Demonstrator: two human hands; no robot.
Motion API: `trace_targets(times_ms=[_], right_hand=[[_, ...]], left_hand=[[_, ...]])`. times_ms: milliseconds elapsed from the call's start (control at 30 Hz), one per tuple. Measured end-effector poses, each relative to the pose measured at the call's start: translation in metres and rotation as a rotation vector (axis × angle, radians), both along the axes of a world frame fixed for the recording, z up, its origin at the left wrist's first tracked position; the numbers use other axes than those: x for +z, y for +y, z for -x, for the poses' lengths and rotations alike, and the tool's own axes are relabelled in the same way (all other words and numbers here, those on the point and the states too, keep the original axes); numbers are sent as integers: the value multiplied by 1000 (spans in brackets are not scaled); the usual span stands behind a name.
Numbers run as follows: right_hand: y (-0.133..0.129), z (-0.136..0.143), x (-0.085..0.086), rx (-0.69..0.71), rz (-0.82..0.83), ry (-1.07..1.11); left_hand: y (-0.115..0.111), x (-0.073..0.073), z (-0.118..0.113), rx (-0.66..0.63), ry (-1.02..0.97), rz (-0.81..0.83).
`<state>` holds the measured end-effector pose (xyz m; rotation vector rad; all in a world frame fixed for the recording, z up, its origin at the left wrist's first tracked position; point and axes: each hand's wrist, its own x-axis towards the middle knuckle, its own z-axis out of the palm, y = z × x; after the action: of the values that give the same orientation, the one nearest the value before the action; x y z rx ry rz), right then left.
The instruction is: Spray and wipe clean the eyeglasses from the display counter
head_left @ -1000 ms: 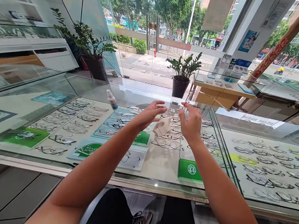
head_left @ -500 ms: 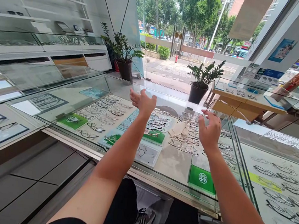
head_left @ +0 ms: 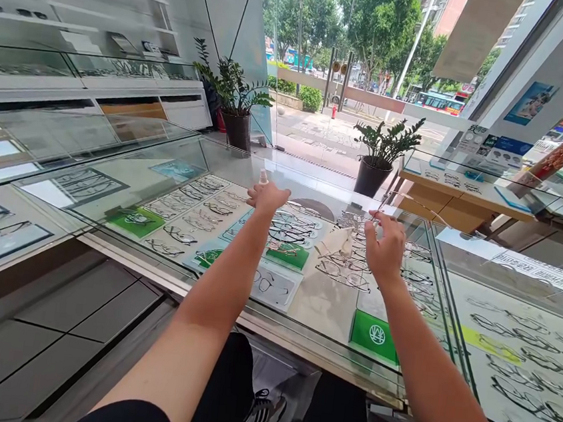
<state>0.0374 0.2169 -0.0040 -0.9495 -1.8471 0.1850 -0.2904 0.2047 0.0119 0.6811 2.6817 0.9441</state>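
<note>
My left hand (head_left: 267, 198) reaches out over the glass-topped counter (head_left: 237, 154), palm down, with its thumb spread away from its fingers. Just beyond its fingers rises the top of a small clear bottle (head_left: 263, 176); whether they touch is hidden. On the right, my right hand (head_left: 386, 243) pinches a thin-framed pair of eyeglasses (head_left: 388, 201) above the counter, one temple sticking out to the right. Between the hands shows a crumpled beige cloth (head_left: 337, 242). Rows of eyeglass frames (head_left: 293, 225) lie under the glass.
Green display blocks (head_left: 376, 335) sit inside the counter. Past its far edge stand two potted plants (head_left: 372, 173), (head_left: 237, 129) before a glass front. Another glass case (head_left: 524, 337) adjoins on the right, and shelves (head_left: 81, 9) line the left wall.
My left hand has come down toward the counter, and the small bottle's top now shows above its fingers. The right hand still holds the eyeglasses, slightly further left in view.
</note>
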Motion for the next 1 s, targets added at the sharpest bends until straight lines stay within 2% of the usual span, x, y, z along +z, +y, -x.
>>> trace_targets(times_ms=[133, 200, 300, 367, 433, 533, 633, 767, 867, 1000], right_hand=[[0, -2, 4, 28, 2, 20], [2, -4, 7, 42, 5, 46], [5, -7, 11, 38, 14, 100], [8, -9, 12, 34, 22, 133], [9, -9, 12, 35, 35, 161], [11, -10, 12, 40, 52, 202], [10, -9, 13, 65, 65, 226], [8, -7, 14, 153, 83, 228], [5, -5, 15, 237, 96, 225], [3, -4, 15, 318, 103, 214]], left_hand=[[-2, -4, 1, 3, -6, -178], [-4, -4, -1, 7, 11, -193], [-9, 2, -9, 27, 98, -226], [-13, 7, -17, 24, 196, -356], [-18, 13, -27, -41, 290, -543], [-20, 18, -42, -270, 337, -820], [-15, 15, -59, -484, 214, -982], [-3, 6, -78, -615, -93, -1084], [0, 6, -88, -709, -315, -1078], [-5, 13, -96, -807, -624, -989]])
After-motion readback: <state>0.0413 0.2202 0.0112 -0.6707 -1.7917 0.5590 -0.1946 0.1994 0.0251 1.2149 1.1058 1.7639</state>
